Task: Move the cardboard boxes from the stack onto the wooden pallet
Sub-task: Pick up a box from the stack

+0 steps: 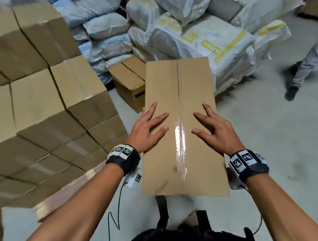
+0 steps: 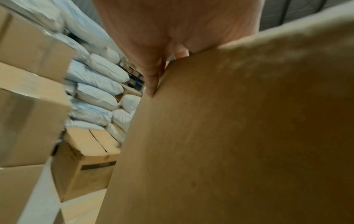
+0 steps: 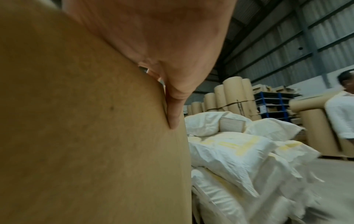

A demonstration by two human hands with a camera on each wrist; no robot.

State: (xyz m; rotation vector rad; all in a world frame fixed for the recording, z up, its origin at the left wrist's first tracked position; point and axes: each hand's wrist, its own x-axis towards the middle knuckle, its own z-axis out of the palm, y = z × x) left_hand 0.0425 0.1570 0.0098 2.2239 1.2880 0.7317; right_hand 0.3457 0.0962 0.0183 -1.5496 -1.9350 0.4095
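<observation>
Warehouse floor, grey concrete (image 1: 277, 136), metal-clad walls seen in the right wrist view. At left a big stack of cardboard boxes (image 1: 43, 100), sealed, several tiers high. Behind it blue-white sacks (image 1: 102, 31), and to the right white sacks with yellow print (image 1: 205, 36) piled up. One separate box (image 1: 128, 81) sits on the floor between stack and sacks. Another person (image 1: 306, 64) walks at far right, only legs visible in the head view. Carried cardboard box (image 1: 180, 130) is long, taped along the centre seam, held out in front of the body, long axis pointing away from the wearer, just right of the stack and apart from it. Left hand (image 1: 147, 128) lies flat on the box top at the left edge, fingers spread and straight, thumb toward the seam. Left wrist view shows one finger (image 2: 152, 81) running down the box's side (image 2: 229, 136). Right hand (image 1: 213, 126) mirrors it on the right edge, fingers spread flat on top; right wrist view shows a finger (image 3: 173, 112) pressed along the side face (image 3: 86, 136). Both palms bear on the cardboard, nothing curled round it. What supports the box from below cannot be told. Wrist bands with markers (image 1: 122, 151) on both forearms. Pallet not seen for certain; a pale board (image 1: 69, 191) lies low at the stack's foot, blurred.
</observation>
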